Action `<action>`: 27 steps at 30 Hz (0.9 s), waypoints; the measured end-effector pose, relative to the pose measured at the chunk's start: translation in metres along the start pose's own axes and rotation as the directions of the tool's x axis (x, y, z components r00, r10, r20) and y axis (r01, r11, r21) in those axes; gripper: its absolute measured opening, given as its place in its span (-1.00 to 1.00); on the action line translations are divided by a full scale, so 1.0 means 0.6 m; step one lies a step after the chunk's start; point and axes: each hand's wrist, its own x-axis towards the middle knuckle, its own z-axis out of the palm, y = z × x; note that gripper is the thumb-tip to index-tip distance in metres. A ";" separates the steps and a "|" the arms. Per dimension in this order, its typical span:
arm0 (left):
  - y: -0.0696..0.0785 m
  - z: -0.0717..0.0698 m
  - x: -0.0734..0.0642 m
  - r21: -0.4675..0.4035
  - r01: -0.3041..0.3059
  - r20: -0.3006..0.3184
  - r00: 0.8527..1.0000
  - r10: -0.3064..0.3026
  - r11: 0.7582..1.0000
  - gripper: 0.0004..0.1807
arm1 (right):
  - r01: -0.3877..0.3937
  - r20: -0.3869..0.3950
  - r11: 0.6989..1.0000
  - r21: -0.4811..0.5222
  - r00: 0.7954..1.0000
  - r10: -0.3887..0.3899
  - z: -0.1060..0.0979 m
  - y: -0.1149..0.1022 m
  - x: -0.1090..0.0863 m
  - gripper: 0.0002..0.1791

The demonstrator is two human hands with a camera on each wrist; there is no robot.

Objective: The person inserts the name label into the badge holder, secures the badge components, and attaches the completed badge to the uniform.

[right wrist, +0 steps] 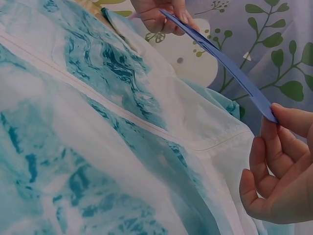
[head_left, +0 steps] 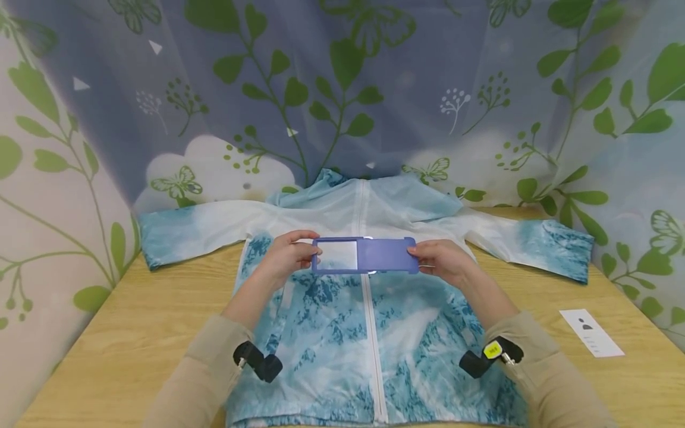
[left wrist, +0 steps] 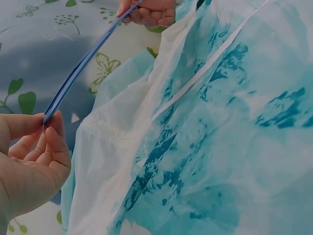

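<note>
My left hand (head_left: 287, 260) and right hand (head_left: 446, 260) pinch the left and right ends of the purple holder (head_left: 370, 255) above the jacket (head_left: 329, 339); uneven pulling could bend it or slip an end free.

I see the left hand (left wrist: 36, 169) pinching the near end of a slim blue holder (left wrist: 80, 67) in its fingertips, while the right hand (left wrist: 151, 12), only partly in sight, grips the far end. The holder slants edge-on before a leaf-and-butterfly cloth (left wrist: 29, 54). Beside it spreads a rumpled white-and-teal garment (left wrist: 205, 147), crossed by a pale band (left wrist: 205, 67).
</note>
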 end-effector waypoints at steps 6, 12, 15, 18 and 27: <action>0.000 -0.001 -0.004 -0.004 0.005 0.001 1.000 -0.005 1.000 -0.63 | -0.003 0.002 1.000 -0.006 1.000 0.003 -0.002 0.001 -0.004 -0.79; 0.002 -0.002 -0.005 -0.005 -0.002 0.005 1.000 0.002 1.000 -0.61 | 0.001 -0.002 1.000 -0.007 1.000 -0.001 -0.006 -0.002 -0.006 -0.78; 0.003 -0.001 -0.005 -0.008 0.005 0.002 1.000 -0.005 1.000 -0.63 | 0.001 0.006 1.000 -0.002 1.000 -0.001 -0.009 -0.001 -0.006 -0.77; 0.004 0.001 -0.006 -0.007 0.010 -0.001 1.000 -0.010 1.000 -0.64 | 0.001 0.011 1.000 0.004 1.000 -0.001 -0.011 -0.001 -0.008 -0.75; 0.006 0.003 -0.005 -0.002 0.013 -0.001 1.000 -0.013 1.000 -0.64 | 0.002 -0.003 1.000 0.009 1.000 -0.002 -0.022 -0.004 -0.011 -0.74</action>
